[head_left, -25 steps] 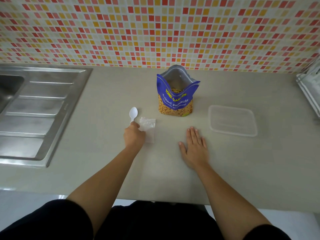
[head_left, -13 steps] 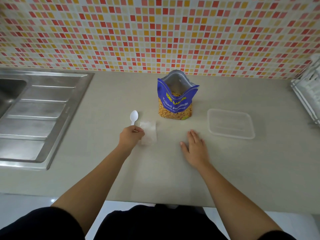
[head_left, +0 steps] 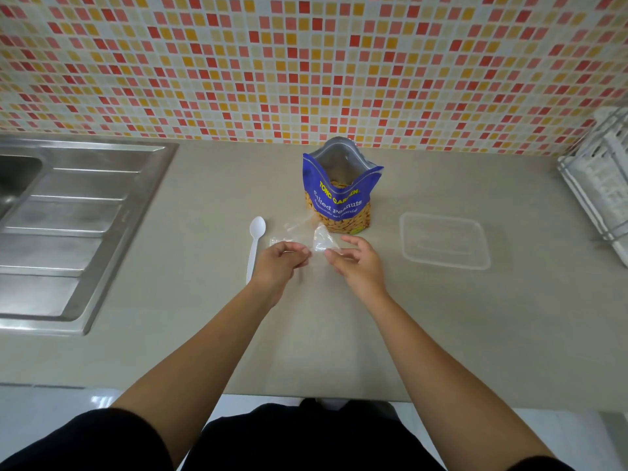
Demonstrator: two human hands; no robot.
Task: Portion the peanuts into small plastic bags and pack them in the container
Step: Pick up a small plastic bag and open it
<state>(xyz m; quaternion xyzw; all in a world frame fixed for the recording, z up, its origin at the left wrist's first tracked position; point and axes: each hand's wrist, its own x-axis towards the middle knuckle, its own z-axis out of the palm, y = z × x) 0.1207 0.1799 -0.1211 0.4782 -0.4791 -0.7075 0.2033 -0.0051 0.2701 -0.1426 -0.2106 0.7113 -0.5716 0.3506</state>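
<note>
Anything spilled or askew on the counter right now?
Nothing stands out: the peanut bag stands upright, open; spoon and container lie flat; left hand and right hand pinch a small plastic bag. No loose peanuts.

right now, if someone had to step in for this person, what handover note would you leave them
Hands: left hand and right hand both pinch one small plastic bag just above the counter, apparently working it open. It looks empty.
Things: peanut pouch stands open behind the hands. White spoon lies on the counter beside the left hand, untouched. Clear container sits to the right with nothing in it. More clear plastic lies by the pouch.
Done: pouch open, first bag in hand.
Left: open the bag, spoon in peanuts, close it, repeat, then pack the bags in the container.
</note>
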